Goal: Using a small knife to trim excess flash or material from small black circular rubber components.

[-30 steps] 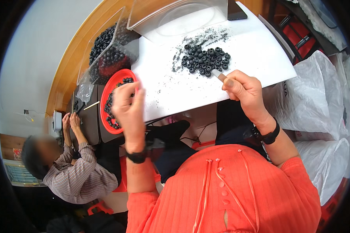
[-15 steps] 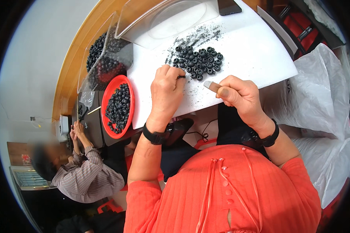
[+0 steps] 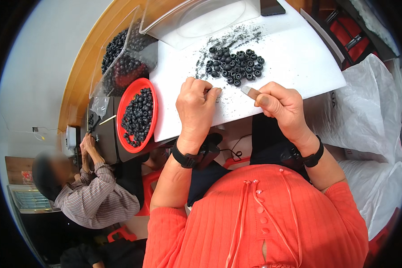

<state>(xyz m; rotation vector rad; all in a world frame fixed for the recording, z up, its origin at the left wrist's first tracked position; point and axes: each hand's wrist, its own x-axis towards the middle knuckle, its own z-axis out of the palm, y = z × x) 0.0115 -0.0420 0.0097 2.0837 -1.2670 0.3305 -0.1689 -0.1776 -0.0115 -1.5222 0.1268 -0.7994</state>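
Note:
My left hand [image 3: 195,107] is closed in a pinch above the near left part of a white board [image 3: 299,62]. A dark bit shows between its fingertips, apparently one small black bead-like ball, mostly hidden. My right hand [image 3: 282,107] grips a small knife [image 3: 249,92] with a short pale blade and a brown handle. Its blade points left toward my left hand, apart from it. Just beyond both hands lies a pile of black balls [image 3: 236,66], several with a round hollow on top. Dark crumbs [image 3: 239,36] are scattered behind and around the pile.
At the left stands a red plastic bowl [image 3: 155,107] holding black balls. Behind it are a clear bin [image 3: 140,49] of similar balls and a clear tray [image 3: 165,31]. A phone [image 3: 271,7] lies at the far edge; white plastic bags [image 3: 357,111] hang right. Another person's hands [image 3: 88,144] work farther left.
The whole view has shifted slightly, moving the board and pile rightward. The dark piece in my left fingertips shows less than before. My right hand still holds the knife.

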